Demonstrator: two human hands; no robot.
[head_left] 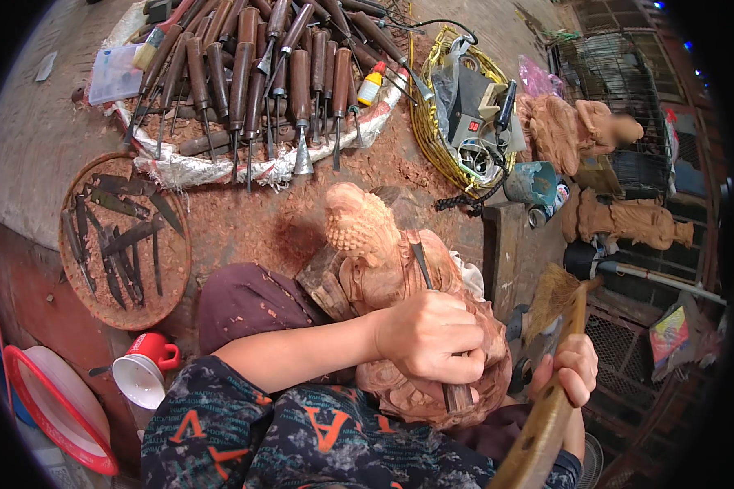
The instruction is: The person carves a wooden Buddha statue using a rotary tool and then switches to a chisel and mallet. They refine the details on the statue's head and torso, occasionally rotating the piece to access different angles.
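The left hand [432, 336] is grasping a chisel [421, 265] with clenched fingers, and its blade is reaching over the upper body of a carved wooden figure [373, 277] that is lying across the person's lap, its knobbly-haired head pointing away. The right hand [575, 371], just beside the figure, is wrapping its fingers around a long wooden bar [538, 433]. Farther out, brown-handled tools [240, 90] are lying heaped together, and a round tray [184, 269] is holding dark blades [125, 237] among wood shavings.
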